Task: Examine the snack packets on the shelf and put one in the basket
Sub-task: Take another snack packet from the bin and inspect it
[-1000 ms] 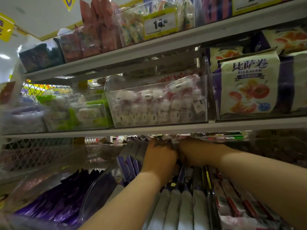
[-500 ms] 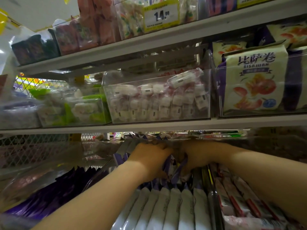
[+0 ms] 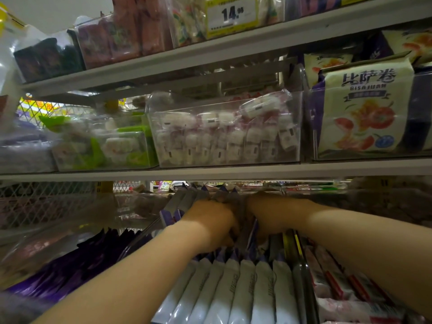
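Arms are extended toward 12 o'clock; the left hand (image 3: 210,220) and right hand (image 3: 271,213) are buried side by side among snack packets (image 3: 247,288). The fingers are hidden, so the grip cannot be told.

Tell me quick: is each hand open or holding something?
Left hand: fingers buried among the packets, grip cannot be told.
Right hand: likewise hidden, cannot be told.

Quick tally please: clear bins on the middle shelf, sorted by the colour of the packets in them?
Green-packet bin: 1
Pink-and-white-packet bin: 1
Cream-and-purple Bisajuan bin: 1
Purplish bin, blurred, far left: 1
Total: 4
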The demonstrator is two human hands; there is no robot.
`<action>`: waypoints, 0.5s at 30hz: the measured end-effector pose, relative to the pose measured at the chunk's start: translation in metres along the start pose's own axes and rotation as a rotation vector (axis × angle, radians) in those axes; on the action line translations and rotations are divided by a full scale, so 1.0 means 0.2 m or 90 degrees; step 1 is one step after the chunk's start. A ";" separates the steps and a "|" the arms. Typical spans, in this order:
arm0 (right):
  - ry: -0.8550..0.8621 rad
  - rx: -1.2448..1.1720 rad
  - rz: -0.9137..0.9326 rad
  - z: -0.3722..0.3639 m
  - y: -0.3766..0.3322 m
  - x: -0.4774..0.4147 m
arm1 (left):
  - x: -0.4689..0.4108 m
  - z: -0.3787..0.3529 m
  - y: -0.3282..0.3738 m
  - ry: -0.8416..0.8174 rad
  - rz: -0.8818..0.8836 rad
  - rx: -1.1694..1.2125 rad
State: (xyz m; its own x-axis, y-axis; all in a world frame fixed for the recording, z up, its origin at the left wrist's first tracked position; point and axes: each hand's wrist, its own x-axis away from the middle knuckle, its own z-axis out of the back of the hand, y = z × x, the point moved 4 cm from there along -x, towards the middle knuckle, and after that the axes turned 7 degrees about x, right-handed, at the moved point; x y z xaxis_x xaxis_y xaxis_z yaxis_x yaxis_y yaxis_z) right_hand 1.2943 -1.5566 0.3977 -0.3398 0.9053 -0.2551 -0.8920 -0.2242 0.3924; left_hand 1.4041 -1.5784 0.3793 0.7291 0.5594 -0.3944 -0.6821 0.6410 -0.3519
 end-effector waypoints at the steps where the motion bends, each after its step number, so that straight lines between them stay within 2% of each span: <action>1: -0.006 0.006 -0.007 0.00 0.00 -0.01 | 0.00 0.00 -0.01 0.015 -0.001 0.028; 7: -0.056 0.039 -0.023 -0.04 0.02 0.01 | 0.06 -0.04 -0.14 0.112 0.019 0.186; 11: -0.053 0.079 -0.005 -0.06 -0.02 0.01 | 0.09 -0.07 -0.15 0.093 0.038 0.172; 15: -0.166 0.037 0.063 -0.01 -0.04 0.03 | 0.09 -0.07 -0.12 0.111 0.068 0.137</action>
State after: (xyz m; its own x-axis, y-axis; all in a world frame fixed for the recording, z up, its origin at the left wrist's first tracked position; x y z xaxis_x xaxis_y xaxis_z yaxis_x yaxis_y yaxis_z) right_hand 1.2995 -1.5508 0.3911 -0.3293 0.9440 0.0193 -0.8376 -0.3015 0.4555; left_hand 1.4325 -1.5912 0.3692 0.6203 0.5428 -0.5662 -0.7136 0.6902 -0.1202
